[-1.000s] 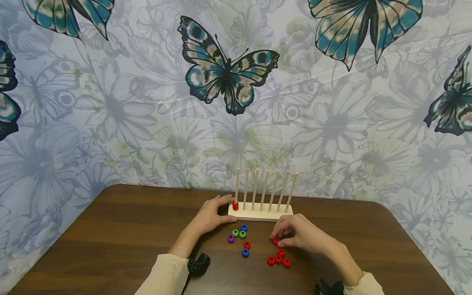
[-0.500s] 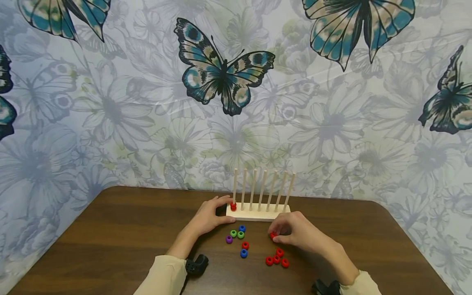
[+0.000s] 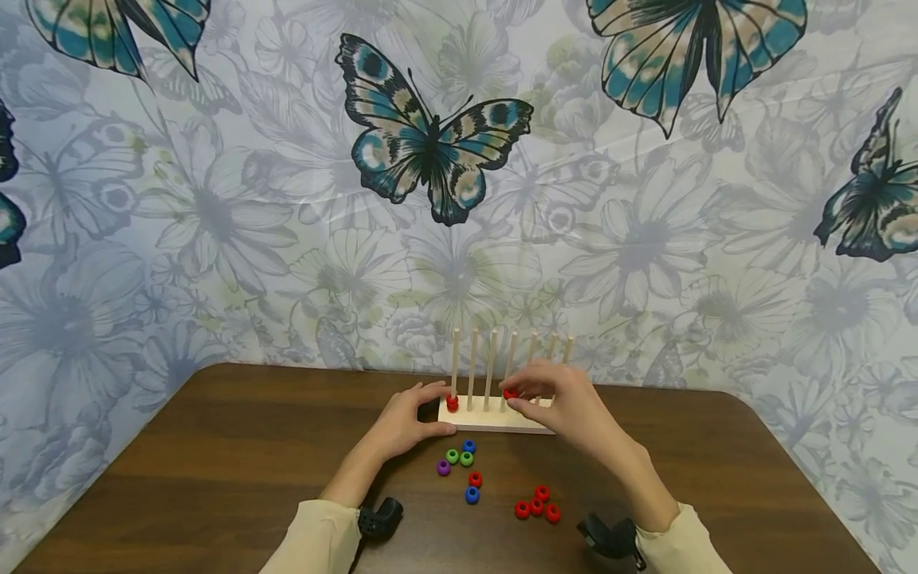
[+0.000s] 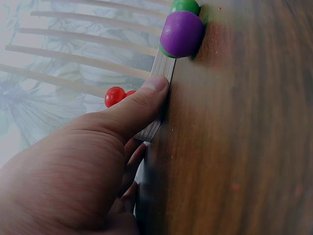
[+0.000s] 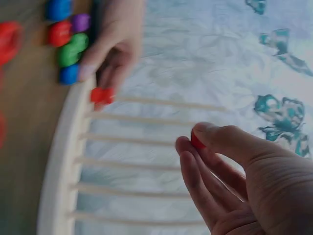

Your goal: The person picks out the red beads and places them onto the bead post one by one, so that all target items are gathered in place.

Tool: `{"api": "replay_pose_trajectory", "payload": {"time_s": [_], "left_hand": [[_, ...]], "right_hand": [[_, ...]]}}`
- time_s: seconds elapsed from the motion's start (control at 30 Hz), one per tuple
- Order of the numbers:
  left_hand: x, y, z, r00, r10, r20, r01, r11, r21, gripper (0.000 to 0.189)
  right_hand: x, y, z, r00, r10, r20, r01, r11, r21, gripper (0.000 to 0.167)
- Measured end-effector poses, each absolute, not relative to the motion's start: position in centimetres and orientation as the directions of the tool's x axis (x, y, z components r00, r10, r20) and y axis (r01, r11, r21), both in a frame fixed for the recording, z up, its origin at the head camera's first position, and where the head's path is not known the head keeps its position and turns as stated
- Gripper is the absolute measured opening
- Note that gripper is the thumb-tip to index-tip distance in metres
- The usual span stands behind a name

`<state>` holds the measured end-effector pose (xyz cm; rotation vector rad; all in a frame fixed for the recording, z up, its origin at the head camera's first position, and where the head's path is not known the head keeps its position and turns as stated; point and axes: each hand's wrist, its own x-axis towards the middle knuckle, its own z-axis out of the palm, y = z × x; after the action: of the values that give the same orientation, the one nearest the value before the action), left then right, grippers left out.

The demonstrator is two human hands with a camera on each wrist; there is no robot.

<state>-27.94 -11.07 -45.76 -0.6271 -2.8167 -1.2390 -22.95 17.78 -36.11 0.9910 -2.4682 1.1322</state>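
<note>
A pale wooden peg rack (image 3: 473, 421) with several upright pegs stands near the table's back edge. Two red beads (image 3: 452, 404) are stacked on its leftmost peg. My left hand (image 3: 403, 421) grips the rack's left end, thumb along the front of the base (image 4: 165, 66) and fingers behind. In my right hand (image 3: 570, 405), thumb and fingertips pinch a red bead (image 3: 510, 393), held before the middle pegs. The right wrist view shows just a sliver of this bead (image 5: 196, 141) between the fingertips, level with the pegs' upper parts.
Loose beads lie in front of the rack: two green (image 3: 467, 459), a purple one (image 3: 443, 468), two blue (image 3: 472, 495) and a red one (image 3: 475, 479). To their right sits a cluster of several red beads (image 3: 537, 506). A butterfly-print cloth (image 3: 287, 239) hangs behind the table (image 3: 237, 462).
My right hand has lifted the red bead off the table near the cluster and carried it up and left to the pegs. The left hand stays on the rack.
</note>
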Motion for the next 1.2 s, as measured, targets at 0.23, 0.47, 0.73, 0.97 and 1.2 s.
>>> {"api": "replay_pose_trajectory", "payload": {"time_s": [0.23, 0.47, 0.73, 0.97, 1.2], "left_hand": [[-28.0, -11.2, -45.9, -0.918, 0.36, 0.169, 0.366, 0.602, 0.71, 0.062], [-28.1, -11.1, -46.0, -0.916, 0.365, 0.166, 0.368, 0.599, 0.711, 0.06], [-28.1, -11.3, -46.0, -0.916, 0.362, 0.172, 0.371, 0.602, 0.707, 0.06], [-28.1, -11.4, -46.0, -0.914, 0.366, 0.172, 0.372, 0.595, 0.712, 0.059], [-28.1, -11.4, -46.1, -0.914, 0.365, 0.18, 0.376, 0.591, 0.713, 0.059]], "right_hand": [[-24.1, 14.2, -34.1, -0.603, -0.336, 0.724, -0.78, 0.439, -0.445, 0.028], [-25.1, 11.4, -32.7, -0.52, -0.209, 0.828, -0.793, 0.478, -0.377, 0.02], [-25.9, 9.4, -32.7, -0.537, -0.181, 0.824, -0.75, 0.55, -0.368, 0.02], [-26.1, 9.0, -33.3, -0.529, -0.194, 0.826, -0.74, 0.582, -0.337, 0.019], [-26.3, 8.5, -33.7, -0.522, -0.192, 0.831, -0.748, 0.571, -0.338, 0.02]]}}
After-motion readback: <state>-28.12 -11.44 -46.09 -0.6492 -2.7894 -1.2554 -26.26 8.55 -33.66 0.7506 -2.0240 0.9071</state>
